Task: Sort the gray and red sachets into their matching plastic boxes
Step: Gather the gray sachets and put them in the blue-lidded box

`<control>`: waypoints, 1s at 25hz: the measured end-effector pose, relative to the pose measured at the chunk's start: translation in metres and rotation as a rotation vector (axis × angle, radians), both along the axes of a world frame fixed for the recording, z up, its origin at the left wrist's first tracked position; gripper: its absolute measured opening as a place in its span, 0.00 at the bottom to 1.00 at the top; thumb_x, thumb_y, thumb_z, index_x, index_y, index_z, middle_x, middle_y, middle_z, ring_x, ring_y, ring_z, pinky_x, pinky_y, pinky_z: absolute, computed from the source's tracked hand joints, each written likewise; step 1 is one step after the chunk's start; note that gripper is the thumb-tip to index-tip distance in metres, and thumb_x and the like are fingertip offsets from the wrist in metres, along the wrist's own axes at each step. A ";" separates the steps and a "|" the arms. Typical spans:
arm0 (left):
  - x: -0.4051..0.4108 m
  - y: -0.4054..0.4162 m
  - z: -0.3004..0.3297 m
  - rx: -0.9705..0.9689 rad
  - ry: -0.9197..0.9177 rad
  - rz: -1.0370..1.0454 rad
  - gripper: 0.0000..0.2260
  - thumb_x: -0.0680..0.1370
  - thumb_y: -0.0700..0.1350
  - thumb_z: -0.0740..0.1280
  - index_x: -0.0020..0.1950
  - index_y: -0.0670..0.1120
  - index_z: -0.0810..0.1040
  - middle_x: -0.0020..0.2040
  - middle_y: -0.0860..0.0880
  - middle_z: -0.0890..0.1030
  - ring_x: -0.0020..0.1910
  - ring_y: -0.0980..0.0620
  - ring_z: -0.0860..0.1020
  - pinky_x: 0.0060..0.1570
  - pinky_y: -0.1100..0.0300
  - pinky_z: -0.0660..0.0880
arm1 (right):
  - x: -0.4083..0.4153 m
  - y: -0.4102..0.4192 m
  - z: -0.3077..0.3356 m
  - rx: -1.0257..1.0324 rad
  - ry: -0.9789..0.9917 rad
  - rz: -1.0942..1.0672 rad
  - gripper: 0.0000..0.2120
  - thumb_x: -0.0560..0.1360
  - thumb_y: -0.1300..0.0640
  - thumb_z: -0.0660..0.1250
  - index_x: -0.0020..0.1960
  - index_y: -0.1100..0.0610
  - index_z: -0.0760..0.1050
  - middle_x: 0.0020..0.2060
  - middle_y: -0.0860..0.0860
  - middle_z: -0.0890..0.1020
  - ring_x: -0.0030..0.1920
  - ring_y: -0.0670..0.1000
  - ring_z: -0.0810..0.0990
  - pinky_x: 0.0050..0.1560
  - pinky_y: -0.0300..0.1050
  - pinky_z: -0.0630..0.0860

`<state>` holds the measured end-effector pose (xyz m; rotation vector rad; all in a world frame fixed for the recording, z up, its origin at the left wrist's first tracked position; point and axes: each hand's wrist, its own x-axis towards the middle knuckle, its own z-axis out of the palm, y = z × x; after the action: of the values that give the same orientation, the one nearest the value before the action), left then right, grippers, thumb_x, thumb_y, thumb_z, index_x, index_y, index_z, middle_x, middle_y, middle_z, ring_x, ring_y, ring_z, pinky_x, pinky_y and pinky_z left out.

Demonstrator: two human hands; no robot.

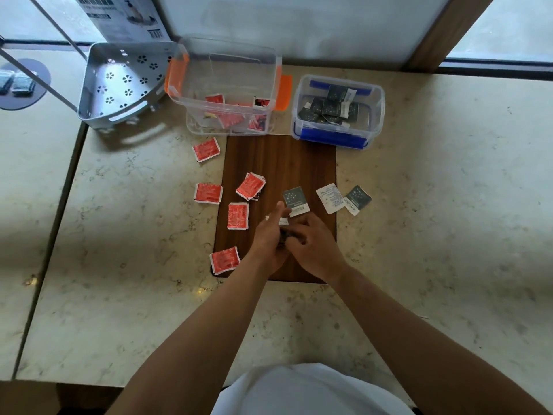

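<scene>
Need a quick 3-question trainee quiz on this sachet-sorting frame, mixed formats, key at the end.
1. True or false: the blue-latched box holds red sachets.
2. Which box stands left of the other? A) orange-latched box B) blue-latched box
3. Fill in: both hands, left hand and right hand, meet over the ____ board.

Key: 1 false, it holds gray sachets; 2 A; 3 wooden.
</scene>
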<state>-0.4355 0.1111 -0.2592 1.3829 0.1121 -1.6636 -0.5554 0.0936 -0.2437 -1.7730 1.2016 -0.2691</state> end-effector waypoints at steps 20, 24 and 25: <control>0.024 0.016 -0.011 0.060 -0.031 0.022 0.38 0.79 0.71 0.48 0.61 0.40 0.78 0.41 0.38 0.83 0.35 0.43 0.82 0.37 0.52 0.79 | 0.005 -0.050 -0.012 0.123 -0.073 -0.309 0.11 0.80 0.57 0.65 0.61 0.49 0.77 0.50 0.42 0.79 0.51 0.47 0.82 0.47 0.43 0.82; 0.019 0.018 -0.002 0.092 -0.053 -0.089 0.39 0.77 0.73 0.48 0.62 0.41 0.77 0.49 0.37 0.86 0.40 0.41 0.85 0.37 0.51 0.82 | -0.016 -0.046 0.010 0.212 -0.095 -0.053 0.18 0.76 0.55 0.72 0.65 0.50 0.76 0.48 0.44 0.83 0.47 0.44 0.83 0.41 0.35 0.78; 0.018 0.018 0.000 0.095 -0.045 -0.117 0.39 0.77 0.73 0.48 0.63 0.42 0.77 0.52 0.37 0.86 0.44 0.40 0.85 0.39 0.50 0.83 | -0.018 -0.044 0.011 0.217 -0.071 -0.020 0.17 0.75 0.54 0.73 0.63 0.50 0.77 0.48 0.43 0.83 0.48 0.43 0.83 0.44 0.36 0.79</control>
<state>-0.4174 0.1288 -0.2589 1.5226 0.0865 -1.7418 -0.5735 0.0492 -0.2323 -1.5527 1.1530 -0.2033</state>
